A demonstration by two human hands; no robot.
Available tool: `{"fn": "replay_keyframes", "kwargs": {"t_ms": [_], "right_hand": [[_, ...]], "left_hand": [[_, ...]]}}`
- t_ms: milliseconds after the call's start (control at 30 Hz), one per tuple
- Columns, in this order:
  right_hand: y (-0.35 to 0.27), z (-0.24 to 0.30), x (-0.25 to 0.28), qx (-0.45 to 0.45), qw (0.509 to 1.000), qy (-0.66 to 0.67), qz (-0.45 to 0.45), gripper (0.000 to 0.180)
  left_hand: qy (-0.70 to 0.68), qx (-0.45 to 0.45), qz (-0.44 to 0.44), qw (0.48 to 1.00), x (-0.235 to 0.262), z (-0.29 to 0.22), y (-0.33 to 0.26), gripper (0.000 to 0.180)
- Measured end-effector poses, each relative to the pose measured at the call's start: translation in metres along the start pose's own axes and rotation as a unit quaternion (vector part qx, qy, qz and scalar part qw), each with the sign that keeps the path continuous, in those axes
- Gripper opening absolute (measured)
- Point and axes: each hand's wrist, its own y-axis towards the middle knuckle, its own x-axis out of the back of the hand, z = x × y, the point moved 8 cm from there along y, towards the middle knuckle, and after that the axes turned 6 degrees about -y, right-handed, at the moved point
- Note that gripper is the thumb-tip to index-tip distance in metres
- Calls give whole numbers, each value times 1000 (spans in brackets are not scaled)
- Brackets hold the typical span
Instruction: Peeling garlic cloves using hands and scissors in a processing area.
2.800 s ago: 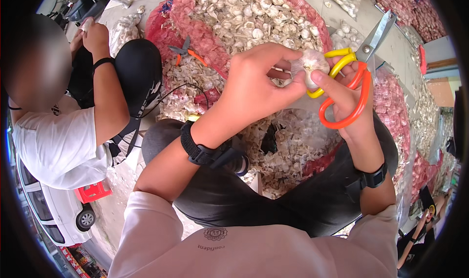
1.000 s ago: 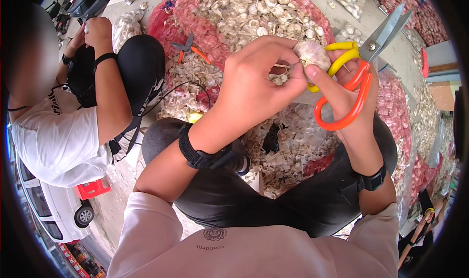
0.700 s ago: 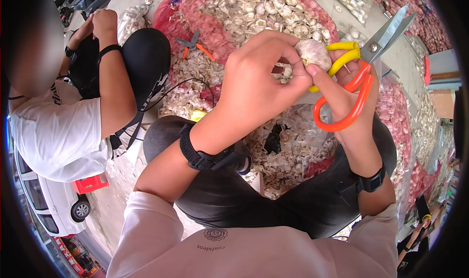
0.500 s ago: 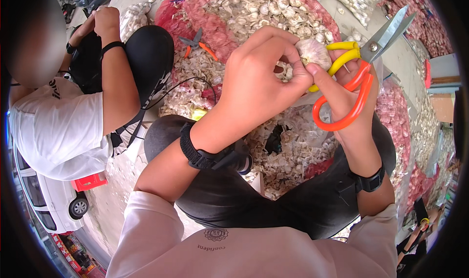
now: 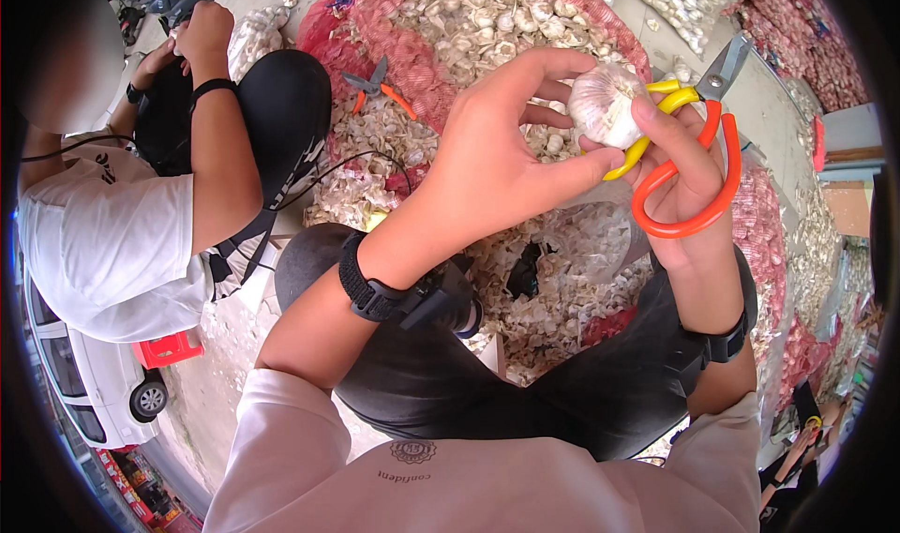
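Observation:
My left hand [image 5: 497, 167] and my right hand [image 5: 680, 163] meet in front of me around a white garlic bulb [image 5: 600, 102]. The left hand's fingers and thumb pinch the bulb from the left. My right hand has its fingers through the orange and yellow handles of a pair of shears [image 5: 689, 158], whose grey blades stick up to the right, and its thumb presses on the bulb. Both wrists carry black bands.
A red mesh sack [image 5: 412, 60] full of garlic bulbs lies ahead, with a second pair of orange-handled shears [image 5: 375, 83] on it. Garlic skins litter the ground between my knees. Another person in a white shirt [image 5: 103, 242] sits at my left. More garlic sacks lie at the right.
The bulb has been turned a little in my fingers and my hands have stayed in place. The person at my left has raised both hands slightly.

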Motion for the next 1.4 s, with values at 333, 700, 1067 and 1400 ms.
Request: {"fn": "replay_keyframes", "kwargs": {"t_ms": [333, 700, 1067, 1400], "right_hand": [[-7, -3, 18, -28, 998, -47, 19, 30], [-15, 2, 47, -74, 965, -252, -21, 42], [-29, 7, 61, 121, 834, -537, 41, 74], [-30, 22, 56, 166, 784, -598, -23, 70]], "left_hand": [[11, 6, 23, 1000, -9, 6, 0, 63], [186, -51, 14, 981, -13, 0, 5, 53], [329, -77, -25, 941, 19, 3, 18, 47], [341, -55, -17, 938, 20, 5, 18, 47]]}}
